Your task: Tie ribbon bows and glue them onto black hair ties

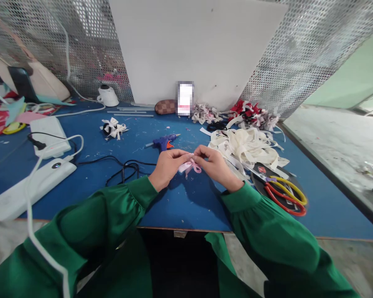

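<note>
Between my two hands, above the blue table, is a small pink ribbon bow with a pale band at its left. My left hand pinches it from the left side, thumb and forefinger together. From the right, my right hand pinches it too, and the fingertips of both hands almost meet over it. Just behind my left hand lies a blue glue gun with an orange trigger. The fingers hide part of the bow's upper edge.
Cream ribbon strips are heaped at the right, beside scissors with red and yellow handles. A phone leans on a white board. At left lie a white power strip, a black cable and a white bow.
</note>
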